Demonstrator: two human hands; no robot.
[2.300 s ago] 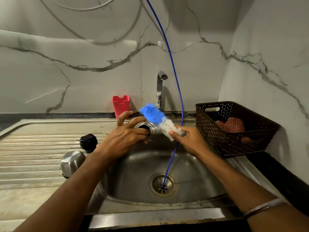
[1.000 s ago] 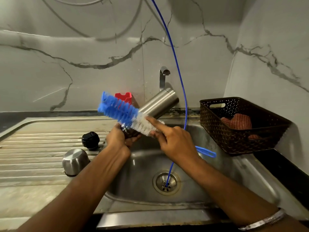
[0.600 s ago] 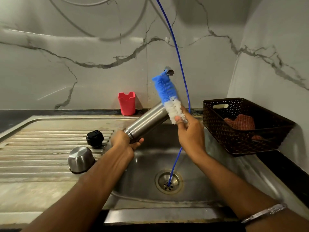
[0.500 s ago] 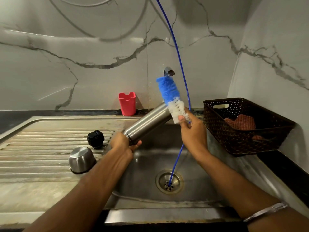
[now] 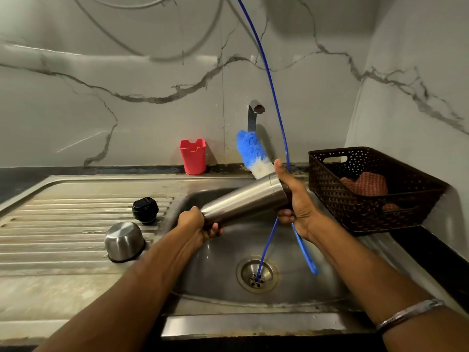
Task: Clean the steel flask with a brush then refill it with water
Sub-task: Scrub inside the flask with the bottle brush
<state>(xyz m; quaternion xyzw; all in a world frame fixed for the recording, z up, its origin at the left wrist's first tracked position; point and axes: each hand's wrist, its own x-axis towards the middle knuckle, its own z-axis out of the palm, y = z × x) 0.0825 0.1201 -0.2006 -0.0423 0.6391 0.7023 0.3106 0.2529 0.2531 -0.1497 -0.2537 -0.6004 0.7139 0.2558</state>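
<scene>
Head view: flask (image 5: 243, 200) held tilted over sink (image 5: 291, 308).
Left grip (image 5: 195, 223) holds its near end; right grip (image 5: 295, 201) wraps the far end and holds the brush (image 5: 252, 153) behind it.

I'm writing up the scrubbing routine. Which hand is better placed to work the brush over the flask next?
Right. The right hand already grips the brush against the flask's far end, while the left hand holds its near end, steadying it over the sink.
</scene>
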